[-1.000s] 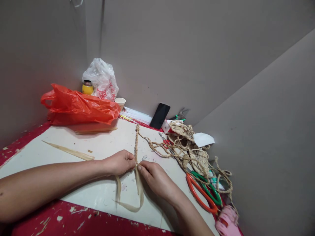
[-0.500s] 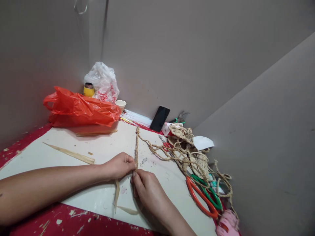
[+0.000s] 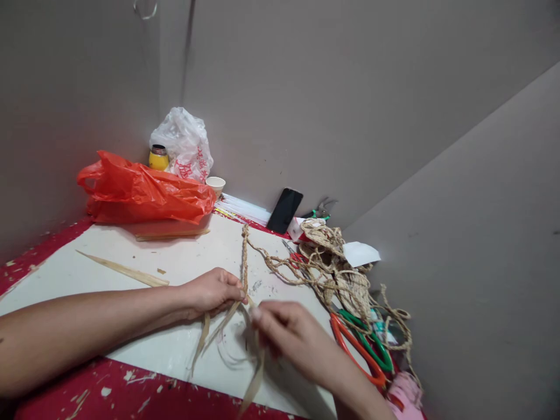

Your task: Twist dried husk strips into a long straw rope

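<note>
A braided straw cord runs away from me over the white sheet. My left hand pinches its near end, where loose flat strands come out. One straw strand passes through the closed fingers of my right hand and hangs toward the front edge; this hand is slightly blurred. Other loose strands dangle below my left hand. From the cord's far end a thinner twisted rope leads right into a tangled heap of rope.
Beside the heap lie red-and-green-handled shears and small red scissors. A phone leans at the back, near pruners. At the back left are a red plastic bag, a paper cup and a yellow jar.
My right hand has moved right, away from my left hand, drawing a strand out with it. The loose strands have spread apart. My left hand keeps its pinch on the cord.
</note>
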A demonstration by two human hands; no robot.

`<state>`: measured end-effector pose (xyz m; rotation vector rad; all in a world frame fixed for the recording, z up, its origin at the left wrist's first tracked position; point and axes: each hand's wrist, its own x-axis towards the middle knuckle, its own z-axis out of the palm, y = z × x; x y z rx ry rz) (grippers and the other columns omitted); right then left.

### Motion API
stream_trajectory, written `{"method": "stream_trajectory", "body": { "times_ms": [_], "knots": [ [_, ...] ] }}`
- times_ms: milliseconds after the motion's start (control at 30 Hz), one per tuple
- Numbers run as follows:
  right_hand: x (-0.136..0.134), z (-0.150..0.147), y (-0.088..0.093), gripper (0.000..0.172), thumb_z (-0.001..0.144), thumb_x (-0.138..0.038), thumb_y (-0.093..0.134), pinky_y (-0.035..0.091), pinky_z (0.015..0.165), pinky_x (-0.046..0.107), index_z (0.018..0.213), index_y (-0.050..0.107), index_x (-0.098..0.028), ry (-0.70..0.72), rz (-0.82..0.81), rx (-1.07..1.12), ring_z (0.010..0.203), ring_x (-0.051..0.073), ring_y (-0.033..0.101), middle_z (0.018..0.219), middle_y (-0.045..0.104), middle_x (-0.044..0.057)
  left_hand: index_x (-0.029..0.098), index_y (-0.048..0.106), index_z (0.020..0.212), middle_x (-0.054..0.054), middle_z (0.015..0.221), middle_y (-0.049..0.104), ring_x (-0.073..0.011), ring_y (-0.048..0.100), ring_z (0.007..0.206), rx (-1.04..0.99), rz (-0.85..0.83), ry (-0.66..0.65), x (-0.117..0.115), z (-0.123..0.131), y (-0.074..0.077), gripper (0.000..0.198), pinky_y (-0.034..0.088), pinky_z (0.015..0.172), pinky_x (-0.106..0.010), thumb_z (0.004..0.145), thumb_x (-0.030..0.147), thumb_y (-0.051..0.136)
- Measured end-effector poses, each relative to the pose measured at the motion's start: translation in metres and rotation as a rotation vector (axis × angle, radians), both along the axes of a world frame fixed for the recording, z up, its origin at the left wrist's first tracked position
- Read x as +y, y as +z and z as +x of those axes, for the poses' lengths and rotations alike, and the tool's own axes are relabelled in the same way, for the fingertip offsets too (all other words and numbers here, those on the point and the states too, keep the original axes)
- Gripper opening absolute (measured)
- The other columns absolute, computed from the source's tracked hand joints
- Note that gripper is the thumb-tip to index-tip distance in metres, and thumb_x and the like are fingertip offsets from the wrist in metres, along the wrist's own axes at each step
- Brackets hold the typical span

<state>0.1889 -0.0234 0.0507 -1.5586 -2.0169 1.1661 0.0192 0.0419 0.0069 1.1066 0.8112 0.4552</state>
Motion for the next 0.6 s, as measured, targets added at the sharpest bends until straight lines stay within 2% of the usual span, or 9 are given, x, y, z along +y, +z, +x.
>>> {"method": "stream_trajectory", "body": {
  "times_ms": [67, 100, 233, 367, 433, 500, 533, 600],
  "knots": [
    [0.016, 0.010, -0.010, 0.042, 0.087, -0.046, 0.041, 0.034, 0.048, 0.022, 0.057, 0.049, -0.017, -0.263, 0.137, 0.052, 0.046, 0.010, 0.044, 0.049, 0.048, -0.001, 0.016, 0.054, 0.061, 0.010, 0.033, 0.032, -0.0046, 0.019, 0.031, -0.031, -0.025, -0.013, 0.001, -0.001, 0.000, 0.019, 0.009, 0.035, -0.024, 0.066, 0.032, 0.062],
    [0.022, 0.013, -0.017, 0.043, 0.087, -0.047, 0.042, 0.034, 0.047, 0.022, 0.057, 0.050, -0.017, -0.305, 0.135, 0.086, 0.045, 0.010, 0.043, 0.049, 0.048, -0.001, 0.016, 0.053, 0.061, 0.010, 0.033, 0.032, -0.0044, 0.019, 0.031, -0.041, -0.033, -0.017, 0.001, -0.001, 0.000, 0.019, 0.009, 0.035, -0.024, 0.066, 0.032, 0.063],
    [0.033, 0.008, -0.037, 0.041, 0.079, -0.053, 0.052, 0.035, 0.044, 0.022, 0.063, 0.052, -0.016, -0.296, -0.089, 0.286, 0.043, 0.009, 0.045, 0.053, 0.051, -0.001, 0.016, 0.053, 0.060, 0.010, 0.033, 0.031, -0.0039, 0.018, 0.030, -0.058, -0.034, -0.027, 0.002, -0.001, 0.000, 0.019, 0.008, 0.035, -0.024, 0.067, 0.031, 0.063],
    [0.028, -0.006, -0.041, 0.043, 0.076, -0.057, 0.055, 0.039, 0.045, 0.022, 0.074, 0.054, -0.015, -0.280, -0.318, 0.533, 0.046, 0.010, 0.050, 0.059, 0.056, 0.000, 0.014, 0.055, 0.060, 0.007, 0.039, 0.042, -0.0038, 0.021, 0.032, -0.080, 0.007, -0.080, 0.005, -0.001, -0.002, 0.021, 0.009, 0.036, -0.025, 0.070, 0.032, 0.060],
    [0.026, -0.010, -0.041, 0.043, 0.075, -0.058, 0.056, 0.031, 0.037, 0.019, 0.073, 0.052, -0.015, -0.261, -0.433, 0.619, 0.037, 0.006, 0.039, 0.053, 0.050, -0.004, 0.015, 0.054, 0.060, 0.007, 0.038, 0.040, -0.0040, 0.021, 0.033, -0.060, 0.023, -0.077, 0.005, -0.002, -0.003, 0.024, 0.008, 0.037, -0.025, 0.070, 0.035, 0.061],
    [0.027, -0.010, -0.042, 0.042, 0.074, -0.056, 0.059, 0.017, 0.033, 0.017, 0.070, 0.049, -0.016, -0.257, -0.490, 0.630, 0.034, 0.003, 0.024, 0.046, 0.038, -0.009, 0.015, 0.053, 0.060, 0.009, 0.036, 0.033, -0.0041, 0.018, 0.033, -0.016, 0.032, -0.054, 0.005, -0.002, -0.004, 0.025, 0.008, 0.038, -0.025, 0.069, 0.036, 0.062],
    [0.028, -0.009, -0.043, 0.041, 0.073, -0.056, 0.060, 0.012, 0.034, 0.018, 0.069, 0.049, -0.016, -0.247, -0.492, 0.619, 0.035, 0.003, 0.019, 0.044, 0.034, -0.010, 0.014, 0.054, 0.060, 0.009, 0.036, 0.033, -0.0040, 0.019, 0.034, 0.004, 0.042, -0.054, 0.005, -0.002, -0.005, 0.025, 0.009, 0.039, -0.024, 0.069, 0.037, 0.062],
    [0.031, -0.005, -0.045, 0.041, 0.075, -0.055, 0.059, 0.008, 0.035, 0.019, 0.069, 0.052, -0.014, -0.208, -0.480, 0.574, 0.037, 0.003, 0.016, 0.044, 0.030, -0.010, 0.013, 0.058, 0.062, 0.006, 0.042, 0.043, -0.0044, 0.027, 0.038, 0.003, 0.082, -0.088, 0.005, -0.002, -0.006, 0.025, 0.015, 0.041, -0.022, 0.070, 0.037, 0.060]
  ]
}}
